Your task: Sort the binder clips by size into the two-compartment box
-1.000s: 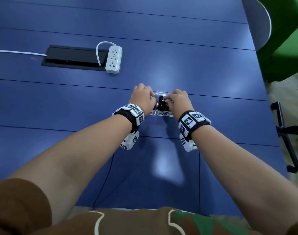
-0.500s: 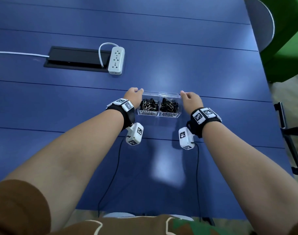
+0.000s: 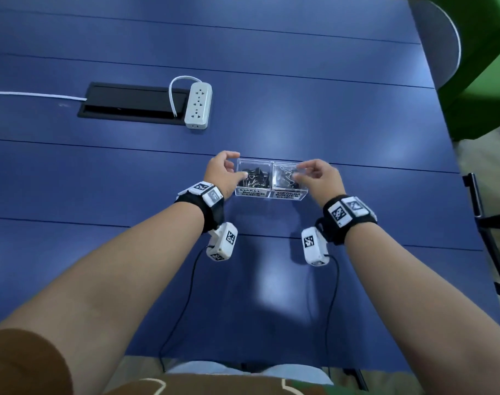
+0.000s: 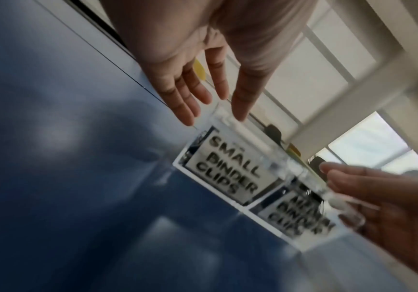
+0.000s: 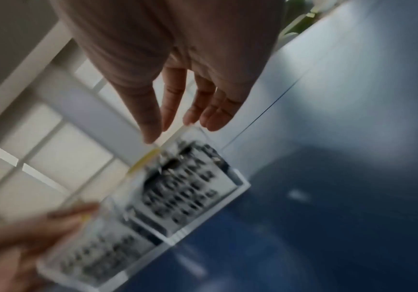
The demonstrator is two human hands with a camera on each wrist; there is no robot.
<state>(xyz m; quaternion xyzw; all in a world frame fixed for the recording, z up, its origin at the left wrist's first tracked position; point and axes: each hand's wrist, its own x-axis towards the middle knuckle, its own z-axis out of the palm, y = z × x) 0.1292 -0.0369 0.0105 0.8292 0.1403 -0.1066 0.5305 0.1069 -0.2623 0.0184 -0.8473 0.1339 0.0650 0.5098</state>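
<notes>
A clear two-compartment box [image 3: 271, 195] stands on the blue table [image 3: 357, 124]. Black small clips [image 3: 254, 178] fill its left half, labelled SMALL BINDER CLIPS [image 4: 228, 173]. Medium clips [image 3: 287, 176] fill the right half, whose label [image 5: 185, 197] is blurred. My left hand [image 3: 234, 165] hovers at the box's left end, fingers straight and spread, thumb over the small compartment, holding nothing; its fingertips [image 4: 190, 116] show empty. My right hand [image 3: 305, 172] hovers at the right end, fingers [image 5: 153, 128] loose, empty.
A white power strip [image 3: 198, 105] lies beside a black cable hatch [image 3: 129, 102] at the back left, with a white cord [image 3: 29, 95] running left. A green chair [image 3: 485, 67] and a black chair base [image 3: 482, 218] stand past the table's right edge.
A second ago both hands were bunched together over the box's middle. They then spread to its two ends, and now they hover there with fingers loosened. The box has stayed put.
</notes>
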